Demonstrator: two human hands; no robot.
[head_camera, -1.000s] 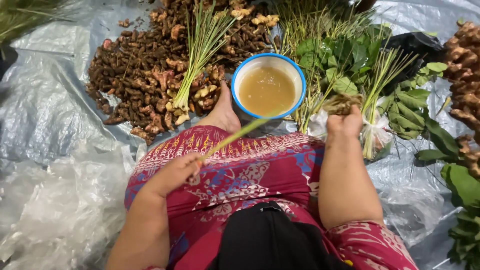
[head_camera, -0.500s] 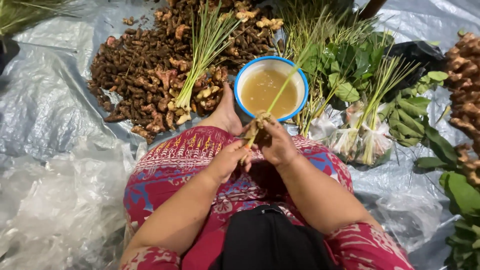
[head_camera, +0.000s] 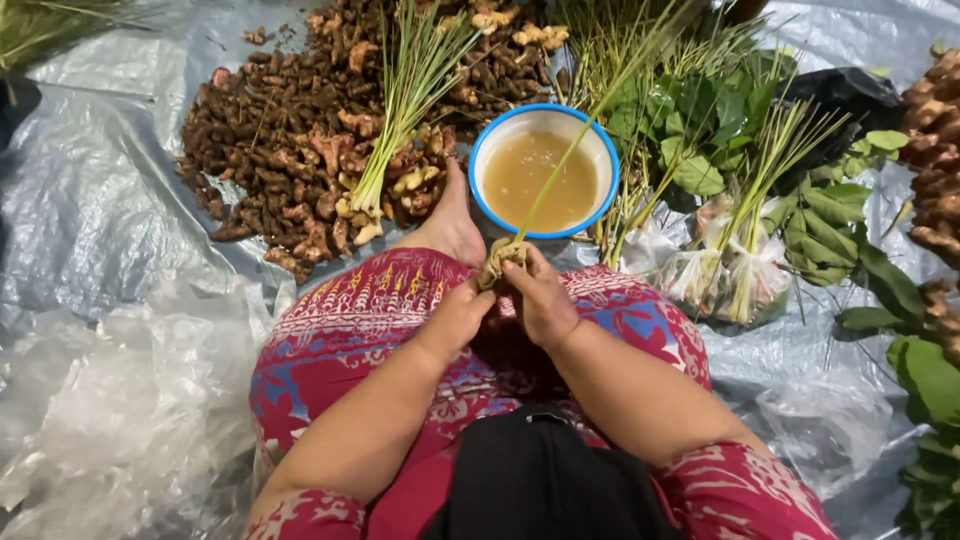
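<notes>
I am looking down at both hands meeting over the lap, forearms angling in from the near corners and converging just near of the bowl. My left hand (head_camera: 455, 318) is curling its fingers up against the small tan bundle of roots (head_camera: 503, 256), thumb side pressing into it from the left. My right hand (head_camera: 540, 300) is closing over the same bundle from the right, knuckles up, fingers pinching its top. Both hands are holding the bundle between them, touching each other at the fingertips. A long green stalk (head_camera: 570, 160) is rising from the bundle, slanting far and right across the blue-rimmed bowl (head_camera: 478, 150) of brownish liquid. The bundle is sitting just at the near rim of that bowl, above the red patterned cloth (head_camera: 360, 310) on the knees. A bare foot (head_camera: 450, 225) is showing just left of the bowl. Far left, a heap of brown roots (head_camera: 280, 150) is lying on the grey plastic sheet (head_camera: 90, 250), with a bunch of lemongrass (head_camera: 405, 90) laid over it. To the right, green leaves (head_camera: 830, 210) and bagged stalk bundles (head_camera: 725, 270) are spreading out
</notes>
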